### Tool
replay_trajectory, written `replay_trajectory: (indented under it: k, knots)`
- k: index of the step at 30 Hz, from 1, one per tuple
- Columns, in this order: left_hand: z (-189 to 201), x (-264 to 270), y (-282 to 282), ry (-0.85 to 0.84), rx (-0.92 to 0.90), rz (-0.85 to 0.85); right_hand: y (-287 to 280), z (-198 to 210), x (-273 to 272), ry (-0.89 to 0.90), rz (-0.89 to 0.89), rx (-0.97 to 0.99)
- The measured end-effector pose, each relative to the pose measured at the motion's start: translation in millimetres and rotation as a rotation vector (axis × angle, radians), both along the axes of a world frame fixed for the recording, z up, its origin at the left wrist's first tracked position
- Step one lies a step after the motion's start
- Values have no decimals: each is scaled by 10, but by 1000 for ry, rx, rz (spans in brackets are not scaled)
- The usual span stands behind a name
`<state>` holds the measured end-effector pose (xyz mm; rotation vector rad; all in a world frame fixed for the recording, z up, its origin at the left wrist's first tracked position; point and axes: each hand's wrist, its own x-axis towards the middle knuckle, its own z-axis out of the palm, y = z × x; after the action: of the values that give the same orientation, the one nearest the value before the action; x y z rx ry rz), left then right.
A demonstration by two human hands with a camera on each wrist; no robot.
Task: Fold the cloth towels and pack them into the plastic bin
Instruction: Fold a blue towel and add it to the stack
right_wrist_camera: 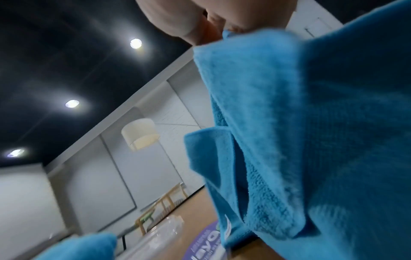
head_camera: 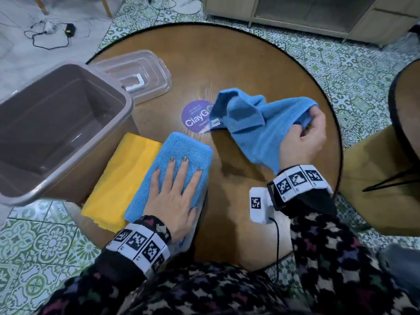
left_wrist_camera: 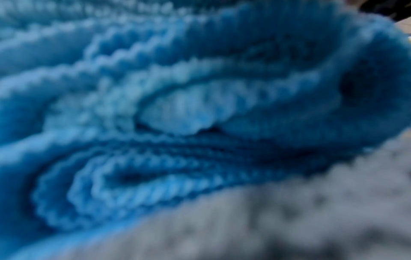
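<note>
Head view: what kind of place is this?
Probably a café or dining room: round wooden table with a purple branded sticker, patterned floor tiles, and more wooden chairs under a pendant lamp.

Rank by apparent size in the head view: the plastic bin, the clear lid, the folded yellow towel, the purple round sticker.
1. plastic bin, though it stands nearer the camera
2. clear lid and folded yellow towel: too alike to rank
3. purple round sticker, partly covered

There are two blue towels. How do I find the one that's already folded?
Start at the big brown plastic bin on the round wooden table. Beside it lies a folded yellow towel, and the folded blue towel sits right next to that. It's the flat, neat one under the left hand; the other blue towel hangs rumpled from the right hand.
</note>
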<state>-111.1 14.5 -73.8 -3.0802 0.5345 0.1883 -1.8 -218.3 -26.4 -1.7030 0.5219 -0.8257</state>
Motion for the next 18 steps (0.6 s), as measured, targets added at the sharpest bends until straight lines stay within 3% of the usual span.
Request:
replay_trajectory:
  k: [3,5,8,10,13,16,18]
  knots:
    - [29,9,2,-1,11,25,-150,-85,-194,45,287,-97]
    - [56,11,3,0,31,49,-265,-159,-349,278,623,-274]
    - [143,20,-27,31,53,74,-424,-330,-563,773,1258,-449]
    - [234,19,-112,60,32,105,-553,-490,-690,935,1460,-447]
    - [391,-10,-292,105,-49,229,-789,-626,-740,861,1391,-304]
    - [508,-41,-454,118,-94,317,-993,-643,-588,769,1145,-253]
    - [542,-84,-549,88,-129,264,-1058,-625,-469,731,971,-261]
